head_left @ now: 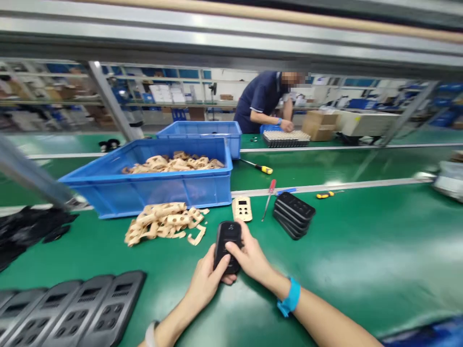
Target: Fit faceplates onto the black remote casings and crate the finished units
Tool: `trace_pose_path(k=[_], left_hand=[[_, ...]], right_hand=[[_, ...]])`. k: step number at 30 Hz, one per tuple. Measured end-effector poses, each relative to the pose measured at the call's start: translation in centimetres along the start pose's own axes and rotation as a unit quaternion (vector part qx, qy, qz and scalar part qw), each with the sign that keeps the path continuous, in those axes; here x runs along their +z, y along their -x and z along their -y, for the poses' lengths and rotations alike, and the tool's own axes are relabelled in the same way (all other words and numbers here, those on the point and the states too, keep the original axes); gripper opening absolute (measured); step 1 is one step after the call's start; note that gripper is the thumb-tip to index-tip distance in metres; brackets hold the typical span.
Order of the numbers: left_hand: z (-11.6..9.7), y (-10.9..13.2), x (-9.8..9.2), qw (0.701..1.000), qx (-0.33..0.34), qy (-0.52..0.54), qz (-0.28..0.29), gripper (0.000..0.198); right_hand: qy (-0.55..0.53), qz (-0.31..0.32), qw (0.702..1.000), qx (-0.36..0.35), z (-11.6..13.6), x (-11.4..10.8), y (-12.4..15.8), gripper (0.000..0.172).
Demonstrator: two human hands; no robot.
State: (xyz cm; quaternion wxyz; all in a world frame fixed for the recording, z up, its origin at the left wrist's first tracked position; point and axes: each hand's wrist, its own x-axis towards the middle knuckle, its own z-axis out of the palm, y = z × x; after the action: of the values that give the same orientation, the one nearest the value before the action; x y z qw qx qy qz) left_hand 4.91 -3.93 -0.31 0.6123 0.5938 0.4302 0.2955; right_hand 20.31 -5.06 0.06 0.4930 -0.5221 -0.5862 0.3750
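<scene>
A black plastic housing [228, 236] with rounded corners is held between both hands, tilted up above the green table. My left hand [209, 273] is closed around its lower left side, thumb on the front and fingertips showing underneath. On the right edge, my right hand [250, 253] grips it with the thumb pressed on its face. Just beyond it lies a cream-coloured panel [242, 209] with a window and several holes. A stack of black housings [294, 215] stands to the right. At the lower left, several dark grey panels [115, 308] with button holes lie overlapping.
A pile of tan scraps [164, 221] sits before a blue bin [152, 185] of similar pieces. Screwdrivers lie about: a red-handled one [271, 188], a small yellow one [324, 194] and another yellow one [265, 169]. Across the bench, a person [258, 103] works at a tray [285, 140].
</scene>
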Motion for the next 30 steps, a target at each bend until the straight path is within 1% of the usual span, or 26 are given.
trace_pose_path(k=[2, 3, 5, 7, 9, 11, 12, 13, 15, 17, 19, 21, 22, 24, 25, 26, 28, 30], left_hand=[[0.1, -0.1, 0.1, 1.000, 0.010, -0.007, -0.007, 0.059], [0.0, -0.2, 0.2, 1.000, 0.012, 0.006, -0.003, 0.060], [-0.5, -0.1, 0.7, 0.998, 0.007, 0.046, 0.031, 0.060], [-1.4, 0.1, 1.4, 0.993, -0.012, 0.079, 0.084, 0.059], [-2.4, 0.0, 2.5, 0.987, -0.040, 0.090, 0.130, 0.057], [-3.3, -0.7, 3.8, 0.980, -0.078, 0.100, 0.154, 0.055], [-3.8, -1.4, 4.7, 0.975, -0.100, 0.118, 0.162, 0.054], [-4.2, -2.2, 5.7, 0.968, -0.124, 0.146, 0.163, 0.055], [-4.9, -4.3, 7.9, 0.954, -0.158, 0.210, 0.145, 0.062], [-5.5, -6.5, 10.4, 0.949, -0.161, 0.247, 0.111, 0.068], [-6.2, -8.5, 12.5, 0.955, -0.143, 0.247, 0.078, 0.066], [-7.0, -10.0, 13.9, 0.960, -0.130, 0.239, 0.063, 0.059], [-7.6, -10.4, 14.4, 0.961, -0.128, 0.237, 0.060, 0.057], [-8.7, -10.9, 14.8, 0.962, -0.131, 0.232, 0.064, 0.055], [-9.3, -10.8, 14.8, 0.961, -0.135, 0.230, 0.068, 0.054], [-9.7, -10.7, 14.7, 0.961, -0.138, 0.229, 0.072, 0.052], [-10.2, -10.3, 14.4, 0.960, -0.135, 0.232, 0.074, 0.045], [-9.7, -9.6, 13.7, 0.961, -0.103, 0.246, 0.073, 0.037]], right_hand=[[0.052, 0.018, 0.998, -0.037, 1.1, -0.5, -0.3, 0.064], [0.068, 0.030, 0.996, -0.048, 1.8, -1.3, -0.7, 0.067], [0.086, 0.037, 0.995, -0.038, 3.5, -3.8, -1.7, 0.072], [0.106, 0.006, 0.994, 0.001, 4.9, -7.9, -2.9, 0.067], [0.133, -0.044, 0.990, 0.026, 5.7, -12.7, -4.4, 0.052], [0.146, -0.061, 0.986, 0.047, 5.6, -17.3, -5.8, 0.043], [0.153, -0.060, 0.985, 0.058, 5.4, -19.2, -6.4, 0.040], [0.159, -0.054, 0.983, 0.071, 5.0, -20.7, -6.9, 0.036], [0.165, -0.034, 0.981, 0.097, 4.1, -22.3, -7.3, 0.031], [0.157, -0.008, 0.980, 0.119, 3.1, -22.8, -7.1, 0.033], [0.134, 0.025, 0.981, 0.140, 2.2, -22.7, -6.5, 0.044], [0.105, 0.064, 0.978, 0.166, 1.5, -22.4, -5.8, 0.058], [0.092, 0.080, 0.977, 0.177, 1.3, -22.3, -5.4, 0.062], [0.066, 0.101, 0.975, 0.185, 1.3, -21.8, -4.4, 0.060], [0.055, 0.102, 0.977, 0.180, 1.6, -21.4, -3.9, 0.060], [0.045, 0.098, 0.979, 0.171, 1.9, -20.9, -3.4, 0.064], [0.039, 0.068, 0.985, 0.151, 2.5, -19.5, -2.1, 0.073], [0.057, 0.017, 0.989, 0.137, 2.7, -17.6, -0.7, 0.089]])
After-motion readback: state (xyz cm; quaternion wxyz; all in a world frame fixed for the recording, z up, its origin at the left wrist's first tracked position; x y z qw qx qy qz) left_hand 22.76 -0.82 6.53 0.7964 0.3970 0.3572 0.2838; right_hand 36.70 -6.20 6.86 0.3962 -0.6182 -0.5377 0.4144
